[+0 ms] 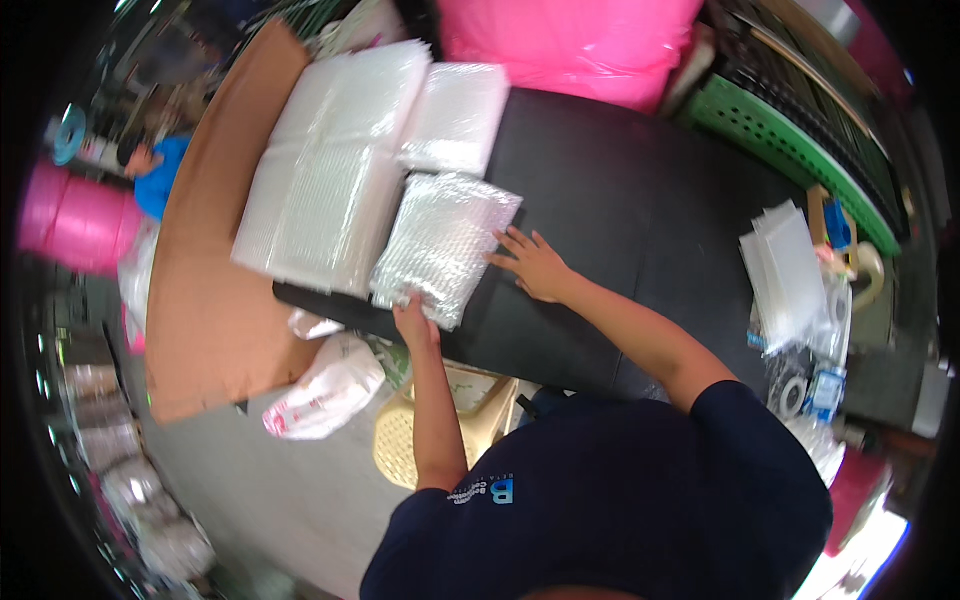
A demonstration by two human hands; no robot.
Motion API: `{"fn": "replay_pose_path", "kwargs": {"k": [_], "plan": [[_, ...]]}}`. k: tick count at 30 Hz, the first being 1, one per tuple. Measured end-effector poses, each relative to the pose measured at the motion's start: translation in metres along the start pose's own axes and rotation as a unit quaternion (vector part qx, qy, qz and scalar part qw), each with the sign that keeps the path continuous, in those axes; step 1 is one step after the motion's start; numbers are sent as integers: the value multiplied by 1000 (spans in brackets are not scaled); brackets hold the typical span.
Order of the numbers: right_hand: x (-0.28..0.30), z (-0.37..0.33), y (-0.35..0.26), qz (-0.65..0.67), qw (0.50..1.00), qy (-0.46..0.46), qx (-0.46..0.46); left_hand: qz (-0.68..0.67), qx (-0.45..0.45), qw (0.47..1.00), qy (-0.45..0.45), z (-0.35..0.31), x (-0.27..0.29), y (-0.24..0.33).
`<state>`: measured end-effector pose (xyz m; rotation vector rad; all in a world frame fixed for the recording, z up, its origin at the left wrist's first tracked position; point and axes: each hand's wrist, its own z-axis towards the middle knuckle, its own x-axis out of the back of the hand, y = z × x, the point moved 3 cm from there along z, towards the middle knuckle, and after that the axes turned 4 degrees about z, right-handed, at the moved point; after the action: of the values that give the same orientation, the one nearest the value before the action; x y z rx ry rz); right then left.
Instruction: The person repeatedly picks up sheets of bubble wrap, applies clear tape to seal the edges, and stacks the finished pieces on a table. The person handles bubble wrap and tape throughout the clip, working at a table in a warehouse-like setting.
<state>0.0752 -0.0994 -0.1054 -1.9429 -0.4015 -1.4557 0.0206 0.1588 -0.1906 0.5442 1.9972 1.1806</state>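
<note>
A small pile of shiny clear bubble-wrap sheets lies on the black table, a little left of the table's middle. At its near edge my left hand is closed, with the thumb on top and the other fingers partly hidden. My right hand is open, fingers spread, its fingertips at the pile's right edge. Taller stacks of bubble wrap stand just left and beyond. Whether the top piece is a sheet or a pouch I cannot tell.
A brown cardboard sheet curves along the left. Beyond the table is a pink plastic-wrapped bundle; a green perforated crate stands far right. White flat sheets lie at the right end. A cream stool stands below. Another person is far left.
</note>
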Motion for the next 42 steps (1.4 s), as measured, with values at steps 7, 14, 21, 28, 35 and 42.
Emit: {"fn": "replay_pose_path", "kwargs": {"k": [7, 14, 21, 28, 35, 42], "plan": [[-43, -210, 84, 122, 936, 106, -312, 133, -31, 971, 195, 19, 24, -36], [-23, -442, 213, -6, 695, 414, -588, 263, 25, 836, 480, 2, -4, -16], [1, -509, 319, 46, 744, 167, -645, 419, -39, 664, 618, -5, -46, 17], [29, -553, 314, 7, 763, 342, -548, 467, -560, 631, -266, -337, -350, -69], [176, -603, 248, -107, 788, 429, -428, 346, -750, 405, -392, -513, -507, -103], [207, -650, 215, 64, 854, 407, -318, 311, -582, 311, -684, -511, -551, -78]]}}
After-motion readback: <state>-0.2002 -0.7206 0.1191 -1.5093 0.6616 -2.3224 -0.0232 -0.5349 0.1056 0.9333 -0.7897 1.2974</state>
